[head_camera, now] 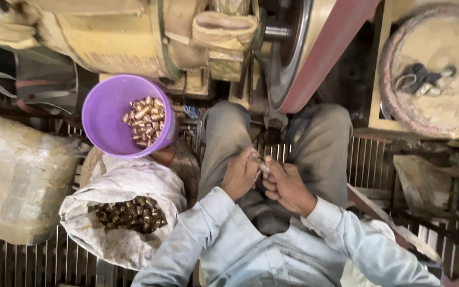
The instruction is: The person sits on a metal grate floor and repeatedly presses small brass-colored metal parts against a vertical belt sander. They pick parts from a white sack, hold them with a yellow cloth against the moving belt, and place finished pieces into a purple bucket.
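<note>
My left hand [241, 172] and my right hand [285, 183] meet over my lap, both closed around a small brass fitting [264, 167] held between the fingertips. I sit with grey trousers and pale blue sleeves. Just beyond my knees runs a reddish sanding belt [322, 50] on a wheel. To my left a purple plastic tub [107, 114] holds several shiny brass fittings [145, 120]. Below the tub an open white sack [120, 183] holds several darker brass fittings [129, 213].
A dusty motor housing [112, 37] fills the top left. A wrapped bundle [19, 175] lies at the far left. A round dusty disc with small parts [434, 69] sits at the top right. A metal grate floor [367, 159] runs underneath.
</note>
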